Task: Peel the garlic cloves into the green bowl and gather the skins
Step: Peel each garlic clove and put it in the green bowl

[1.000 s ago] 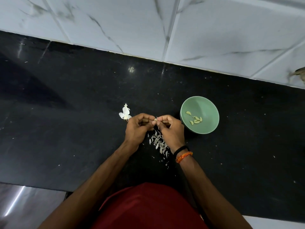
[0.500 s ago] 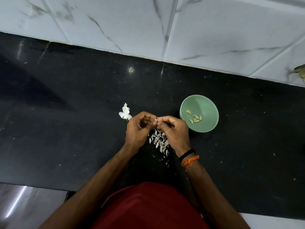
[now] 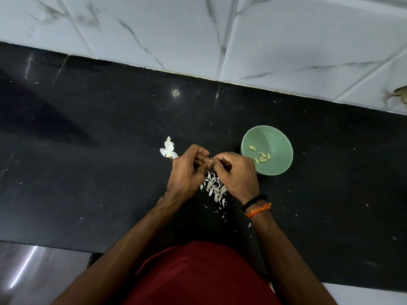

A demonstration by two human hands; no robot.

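Note:
My left hand (image 3: 187,170) and my right hand (image 3: 236,175) meet fingertip to fingertip above the black counter, both pinching a small garlic clove (image 3: 211,160) that is mostly hidden between them. Under the hands lies a pile of white garlic skins (image 3: 214,187), with loose flakes trailing toward me. The green bowl (image 3: 276,137) stands just right of my right hand and holds several peeled cloves (image 3: 262,158). A larger white piece of garlic husk with its root end (image 3: 168,149) lies left of my left hand.
The black stone counter (image 3: 88,161) runs across the view, backed by a white marble-tiled wall (image 3: 242,40). Its near edge sits close to my red shirt. Small skin specks dot the counter on the right.
Both hands stay together on the clove with small finger movements; my right wrist has dropped slightly lower and to the right. Bowl and skins are unmoved.

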